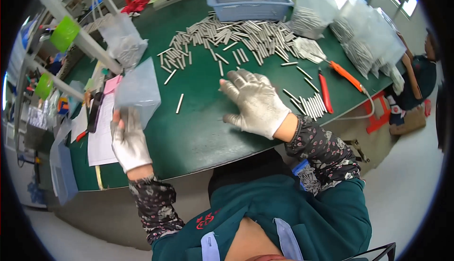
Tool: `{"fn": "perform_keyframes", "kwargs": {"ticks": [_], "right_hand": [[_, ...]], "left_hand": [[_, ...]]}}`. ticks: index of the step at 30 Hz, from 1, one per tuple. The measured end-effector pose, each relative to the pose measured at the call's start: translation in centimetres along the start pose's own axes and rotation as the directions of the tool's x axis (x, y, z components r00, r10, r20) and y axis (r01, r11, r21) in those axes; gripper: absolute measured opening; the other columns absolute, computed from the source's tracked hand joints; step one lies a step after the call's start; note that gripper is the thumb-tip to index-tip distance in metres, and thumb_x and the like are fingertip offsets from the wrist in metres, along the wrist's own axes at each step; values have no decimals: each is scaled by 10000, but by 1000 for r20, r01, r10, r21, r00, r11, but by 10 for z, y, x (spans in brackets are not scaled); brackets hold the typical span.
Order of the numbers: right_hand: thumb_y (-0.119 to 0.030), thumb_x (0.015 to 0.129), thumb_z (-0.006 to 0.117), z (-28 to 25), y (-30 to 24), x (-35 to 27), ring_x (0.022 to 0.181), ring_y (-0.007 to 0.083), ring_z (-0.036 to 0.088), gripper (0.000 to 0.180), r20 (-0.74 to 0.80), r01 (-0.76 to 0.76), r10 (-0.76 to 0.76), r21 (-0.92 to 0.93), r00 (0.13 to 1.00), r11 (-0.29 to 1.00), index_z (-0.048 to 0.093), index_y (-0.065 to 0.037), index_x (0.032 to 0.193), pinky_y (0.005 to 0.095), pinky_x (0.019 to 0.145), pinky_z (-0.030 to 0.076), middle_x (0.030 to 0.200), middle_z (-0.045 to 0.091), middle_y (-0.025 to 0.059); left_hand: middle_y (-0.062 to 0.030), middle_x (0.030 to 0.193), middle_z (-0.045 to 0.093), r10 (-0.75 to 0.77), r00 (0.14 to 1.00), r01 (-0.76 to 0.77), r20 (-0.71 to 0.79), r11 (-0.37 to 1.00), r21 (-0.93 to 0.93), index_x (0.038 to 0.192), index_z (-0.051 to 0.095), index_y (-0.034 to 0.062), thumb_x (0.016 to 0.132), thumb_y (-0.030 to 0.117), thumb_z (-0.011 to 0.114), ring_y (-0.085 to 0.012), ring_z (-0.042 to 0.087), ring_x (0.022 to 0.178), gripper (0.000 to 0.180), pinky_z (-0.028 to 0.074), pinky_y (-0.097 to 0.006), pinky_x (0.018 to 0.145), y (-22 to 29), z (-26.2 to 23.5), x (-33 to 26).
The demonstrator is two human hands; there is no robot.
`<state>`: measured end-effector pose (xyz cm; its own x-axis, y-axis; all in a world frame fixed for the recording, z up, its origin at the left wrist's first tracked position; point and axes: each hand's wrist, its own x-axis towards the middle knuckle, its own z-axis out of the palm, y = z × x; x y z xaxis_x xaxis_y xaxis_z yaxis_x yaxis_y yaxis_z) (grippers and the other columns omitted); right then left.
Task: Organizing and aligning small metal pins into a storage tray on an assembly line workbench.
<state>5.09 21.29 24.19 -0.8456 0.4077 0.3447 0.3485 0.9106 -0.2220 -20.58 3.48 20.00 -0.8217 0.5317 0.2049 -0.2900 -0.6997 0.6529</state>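
Left hand (128, 140): gloved, raised upright, fingers (124, 119) pinching closed at the top; patterned sleeve covering the forearm. Right hand (255, 102): gloved, reaching forward palm down, fingers (236, 79) spreading wide and flat; forearm angling in from the lower right, wearing a matching patterned sleeve.

Two gloved hands (257, 102); one blue basket (249, 3); two orange-handled tools (326, 92); countless metal rods (227, 34)

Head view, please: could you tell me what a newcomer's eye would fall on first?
A wide heap of short silver metal rods covers the far part of the green table, before a blue plastic basket. Nearer, the gloved left hand lifts a small clear plastic bag; the gloved right hand lies spread flat.
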Motion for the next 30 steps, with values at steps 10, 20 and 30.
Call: {"fn": "perform_keyframes", "kwargs": {"ticks": [10, 20, 30], "right_hand": [[-360, 706, 648, -17, 67, -118, 878, 331, 580, 454, -333, -571, 512, -105, 792, 814, 582, -13, 991, 445, 746, 460, 900, 604, 170], [-538, 659, 642, -8, 66, -121, 970, 286, 538, 693, -141, -721, 739, -397, 659, 568, 541, -13, 1099, 416, 776, 397, 987, 572, 163], [-349, 719, 542, 5, 66, -107, 1057, 303, 479, 544, -132, -773, 805, -400, 579, 491, 508, -30, 1159, 439, 842, 346, 1077, 531, 185]], "left_hand": [[-87, 1094, 552, 40, 954, -218, 296, 770, 600, 1140, 501, 17, 834, 148, 640, -193, 541, 1012, 361, 449, -332, 876, -63, 40, -91], [-77, 1085, 548, 56, 881, -409, 470, 589, 697, 1103, 526, 18, 811, 50, 587, -179, 541, 932, 300, 433, -303, 859, -99, 43, -96], [-81, 1084, 551, -70, 901, -298, 429, 620, 726, 1114, 529, 23, 775, -35, 553, -177, 547, 957, 344, 440, -297, 871, -101, 40, -92]]}}
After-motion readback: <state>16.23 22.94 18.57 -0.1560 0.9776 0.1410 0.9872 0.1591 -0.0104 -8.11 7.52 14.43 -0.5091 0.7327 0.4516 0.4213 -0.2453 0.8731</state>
